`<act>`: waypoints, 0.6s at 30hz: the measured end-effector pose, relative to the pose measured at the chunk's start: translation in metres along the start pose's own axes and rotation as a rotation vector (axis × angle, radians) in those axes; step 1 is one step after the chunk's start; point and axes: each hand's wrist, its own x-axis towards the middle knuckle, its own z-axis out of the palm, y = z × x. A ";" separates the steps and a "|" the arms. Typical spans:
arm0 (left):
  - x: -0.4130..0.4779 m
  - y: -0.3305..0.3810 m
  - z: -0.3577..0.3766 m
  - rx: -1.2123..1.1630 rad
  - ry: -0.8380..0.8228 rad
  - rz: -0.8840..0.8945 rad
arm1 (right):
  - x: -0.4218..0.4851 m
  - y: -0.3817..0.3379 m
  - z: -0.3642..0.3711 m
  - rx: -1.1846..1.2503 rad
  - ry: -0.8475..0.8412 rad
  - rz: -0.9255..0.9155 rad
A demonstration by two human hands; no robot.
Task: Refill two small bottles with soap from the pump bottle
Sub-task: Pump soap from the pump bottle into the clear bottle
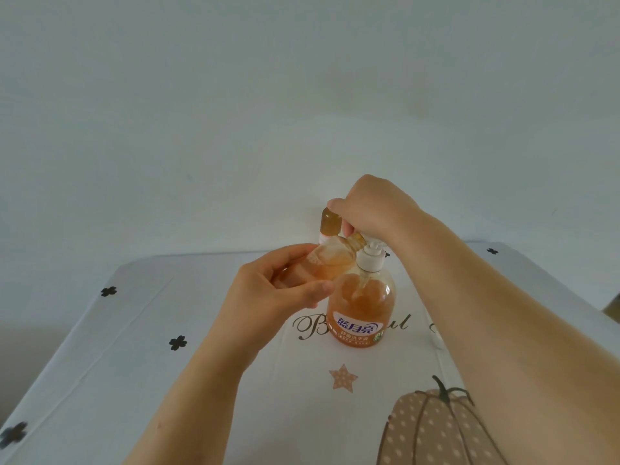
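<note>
One small bottle (330,263) between left fingers (285,256)

hands: 2 – L hand (278,297), R hand (369,209)
pump bottle (360,307): 1
small bottles: 2 – tilted small bottle (330,265), upright small bottle (329,226) behind it
bottles total: 3, all w/ amber liquid
table (201,380): 1
black flower prints: 4 clear, e.g. flower print (177,342); poss. a 5th by R forearm, can't tell
star print (343,377): 1
pumpkin print (432,431): 1
script wording (308,325): 1 line, partly hidden
</note>
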 end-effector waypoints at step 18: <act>0.008 -0.009 -0.005 0.029 -0.020 -0.016 | 0.009 0.008 0.020 0.068 0.023 0.026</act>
